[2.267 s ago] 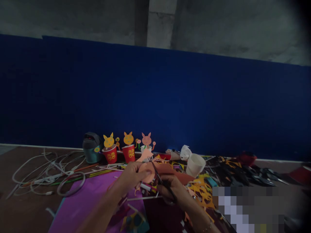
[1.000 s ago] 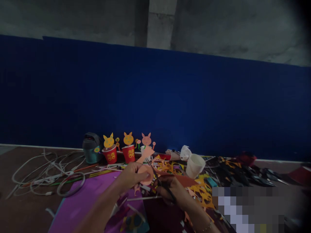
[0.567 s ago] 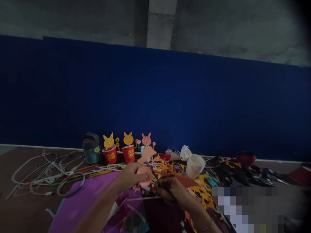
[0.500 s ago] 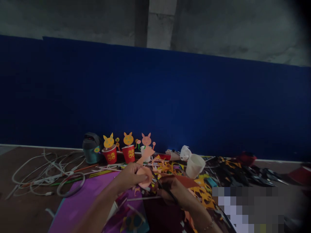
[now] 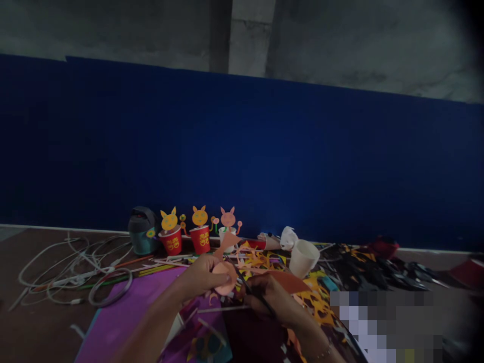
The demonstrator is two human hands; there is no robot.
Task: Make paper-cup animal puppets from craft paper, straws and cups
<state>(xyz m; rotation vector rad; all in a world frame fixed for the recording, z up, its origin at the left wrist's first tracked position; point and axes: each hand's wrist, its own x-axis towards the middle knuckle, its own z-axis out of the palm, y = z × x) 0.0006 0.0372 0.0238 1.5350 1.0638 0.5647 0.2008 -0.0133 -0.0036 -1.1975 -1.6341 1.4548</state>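
Observation:
My left hand (image 5: 202, 276) pinches a peach-orange paper piece (image 5: 225, 280), with a rounded part by the thumb and a pointed, fan-like flap standing up behind the fingers. Dark scissors (image 5: 242, 275) are in my right hand (image 5: 266, 298), their blades beside the right edge of the paper. How far the blades are spread is hard to make out. Loose orange and yellow paper scraps (image 5: 319, 305) lie around and beyond my right hand. Under my left forearm lies a purple paper sheet (image 5: 121, 312).
Two red cups (image 5: 199, 239) and a white cup (image 5: 228, 241) carry paper cat figures at the back. An empty white cup (image 5: 304, 258) tilts right of centre. White cables (image 5: 64, 275) tangle at left near a teal container (image 5: 142, 237). A blue panel (image 5: 242, 151) stands behind.
The orange paper has turned slightly in my left hand, and its upper flap has shifted a little. Both hands stay in nearly the same place.

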